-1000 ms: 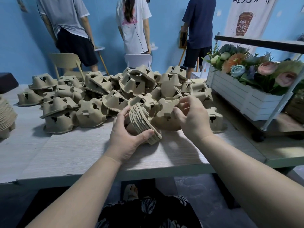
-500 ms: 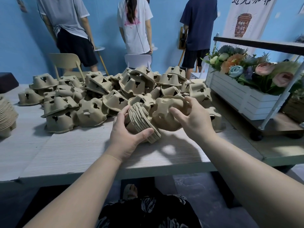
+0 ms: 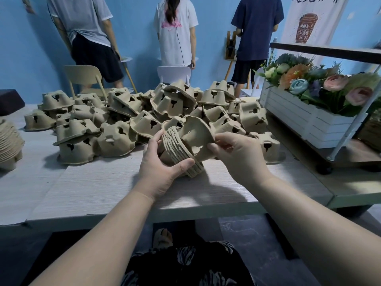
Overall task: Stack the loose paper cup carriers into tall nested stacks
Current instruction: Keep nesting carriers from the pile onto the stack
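Our left hand (image 3: pixel 162 168) wraps its fingers and thumb around a short nested stack (image 3: pixel 181 153) held tilted on its side just above the surface (image 3: pixel 99 188), while our right hand (image 3: pixel 237 155) pinches a single carrier (image 3: pixel 195 135) by its rim against the stack's open end. If we push it home crooked, the cups may not seat and the soft pulp rim could crumple. The tilted stack could also slide apart into the loose pile (image 3: pixel 144 114) behind.

Matt, rough pulp-paper carriers (image 3: pixel 144 112) on a pale wood-grain table (image 3: pixel 99 186).
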Tool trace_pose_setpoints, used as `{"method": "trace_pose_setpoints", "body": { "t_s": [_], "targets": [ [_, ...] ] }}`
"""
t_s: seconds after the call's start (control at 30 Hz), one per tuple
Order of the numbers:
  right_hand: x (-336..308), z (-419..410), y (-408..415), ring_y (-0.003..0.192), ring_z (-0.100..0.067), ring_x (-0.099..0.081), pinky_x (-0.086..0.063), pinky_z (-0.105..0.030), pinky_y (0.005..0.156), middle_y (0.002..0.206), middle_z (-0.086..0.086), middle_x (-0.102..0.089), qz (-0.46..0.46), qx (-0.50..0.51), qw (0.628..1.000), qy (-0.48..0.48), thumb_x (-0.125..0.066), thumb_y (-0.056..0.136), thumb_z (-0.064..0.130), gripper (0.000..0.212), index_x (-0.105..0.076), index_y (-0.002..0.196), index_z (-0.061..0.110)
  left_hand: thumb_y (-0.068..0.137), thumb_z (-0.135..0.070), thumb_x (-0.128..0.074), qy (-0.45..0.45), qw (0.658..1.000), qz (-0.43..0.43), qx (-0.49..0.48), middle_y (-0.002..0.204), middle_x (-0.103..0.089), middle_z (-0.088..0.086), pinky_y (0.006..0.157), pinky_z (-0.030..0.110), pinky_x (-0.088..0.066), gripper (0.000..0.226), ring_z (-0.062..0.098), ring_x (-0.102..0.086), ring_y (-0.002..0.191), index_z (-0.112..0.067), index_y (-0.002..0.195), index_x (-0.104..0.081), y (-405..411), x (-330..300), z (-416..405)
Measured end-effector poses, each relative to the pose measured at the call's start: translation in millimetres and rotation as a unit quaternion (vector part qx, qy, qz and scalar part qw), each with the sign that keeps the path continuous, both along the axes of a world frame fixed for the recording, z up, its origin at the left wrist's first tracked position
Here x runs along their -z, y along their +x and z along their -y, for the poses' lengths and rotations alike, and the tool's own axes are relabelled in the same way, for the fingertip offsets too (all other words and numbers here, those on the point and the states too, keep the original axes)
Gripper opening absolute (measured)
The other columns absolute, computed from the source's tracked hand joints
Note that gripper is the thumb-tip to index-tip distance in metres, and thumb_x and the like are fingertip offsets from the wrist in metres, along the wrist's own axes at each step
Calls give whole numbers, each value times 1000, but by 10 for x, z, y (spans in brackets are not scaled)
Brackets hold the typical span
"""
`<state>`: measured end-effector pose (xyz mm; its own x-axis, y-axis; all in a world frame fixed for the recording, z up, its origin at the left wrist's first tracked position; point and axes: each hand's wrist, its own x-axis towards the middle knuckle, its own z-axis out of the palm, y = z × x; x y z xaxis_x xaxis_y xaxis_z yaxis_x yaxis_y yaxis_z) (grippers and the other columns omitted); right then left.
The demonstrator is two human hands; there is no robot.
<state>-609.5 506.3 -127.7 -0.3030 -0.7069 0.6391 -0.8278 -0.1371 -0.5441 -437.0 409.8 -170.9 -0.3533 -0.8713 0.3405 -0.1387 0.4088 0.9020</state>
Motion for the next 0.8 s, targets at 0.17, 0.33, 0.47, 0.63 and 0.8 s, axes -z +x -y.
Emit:
{"method": "trace_pose_setpoints", "body": {
  "t_s": [0.17, 0.33, 0.47, 0.63, 0.8],
  "targets": [
    [120, 3, 41, 67, -16, -60, -54, -38, 67, 78, 3, -68, -88, -64, 994, -11, -63, 83, 16, 23, -73, 103, 19, 42, -67, -81, -1, 1000, -8, -1, 140, -47, -5, 113, 39, -38, 98, 7, -46, 129, -59, 127, -32, -1, 6, 14],
    [199, 12, 53, 79, -22, -62, -54, -42, 71, 87, 3, -71, -75, -67, 994, 37, -61, 85, 17, 23, -72, 105, 19, 44, -64, -80, 1, 1000, -11, 7, 140, -47, -4, 114, 36, -37, 101, 6, -46, 129, -51, 132, -33, 6, -5, -2],
    [193, -25, 133, 75, -17, -62, -55, -40, 70, 80, 14, -65, -67, -97, 992, 40, -60, 83, 15, 23, -71, 102, 22, 43, -64, -80, 1, 1000, -12, 15, 140, -46, -5, 113, 33, -37, 98, 5, -46, 129, -54, 129, -33, 10, -27, -30],
    [153, 73, -60, 98, -25, -58, -48, -35, 89, 98, 4, -66, -82, -9, 996, 22, -62, 84, 27, 28, -69, 109, 15, 43, -64, -81, 3, 1000, -24, 17, 140, -48, -6, 113, 36, -38, 95, 5, -47, 128, -56, 125, -34, 12, -27, -22],
    [96, 299, -364, 137, -23, -30, -23, -31, 112, 148, -8, -35, -41, 92, 985, 141, -72, 80, 33, 71, -41, 142, 17, 43, -63, -81, 10, 999, -27, 22, 137, -49, -11, 112, 34, -39, 92, 3, -49, 126, -59, 123, -35, 13, -48, -35]
  ]
}}
